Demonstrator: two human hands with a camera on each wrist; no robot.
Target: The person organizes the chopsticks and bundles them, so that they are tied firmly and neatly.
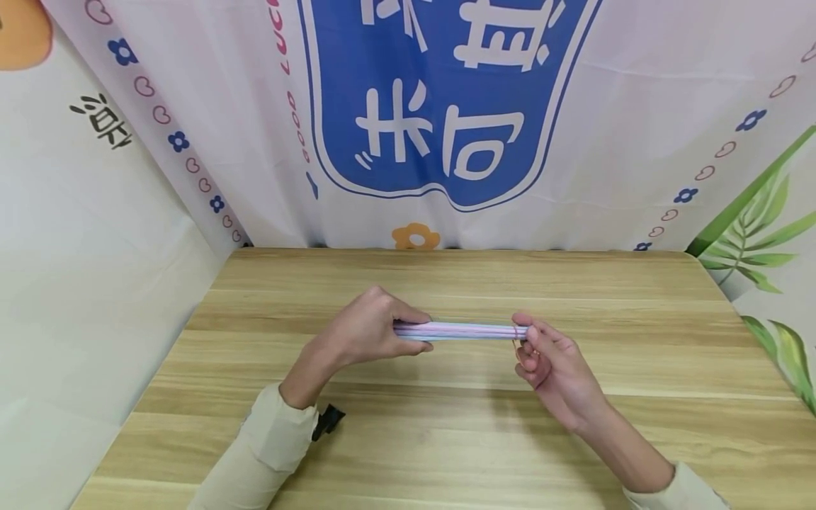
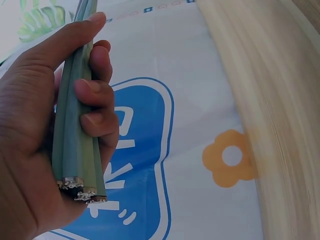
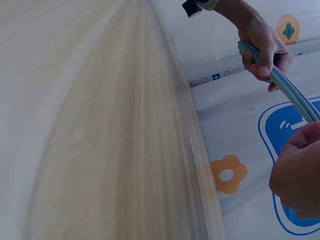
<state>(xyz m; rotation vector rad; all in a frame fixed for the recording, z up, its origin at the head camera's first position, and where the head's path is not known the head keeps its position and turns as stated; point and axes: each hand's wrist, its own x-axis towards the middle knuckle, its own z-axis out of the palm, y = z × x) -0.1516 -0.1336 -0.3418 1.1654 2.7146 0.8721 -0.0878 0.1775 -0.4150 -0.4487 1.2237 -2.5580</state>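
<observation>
A bundle of slim pastel pencil-like sticks (image 1: 462, 331), blue, pink and lilac, is held level above the table. My left hand (image 1: 366, 329) grips its left part, fingers curled round it; in the left wrist view, the bundle's near ends (image 2: 82, 192) look silvery and rough. At the other end, my right hand (image 1: 561, 372) pinches the bundle between thumb and fingers. A thin reddish-orange band, apparently a rubber band (image 1: 517, 347), lies around the sticks there and loops down by the right fingers. In the right wrist view the right hand (image 3: 300, 172) hides that end.
The wood-grain table (image 1: 446, 439) spreads under both hands. Behind it hangs a white printed cloth (image 1: 625, 142) with a blue sign and an orange flower. A black device (image 1: 328, 423) sits at the left cuff. More printed cloth (image 1: 95, 283) covers the left side.
</observation>
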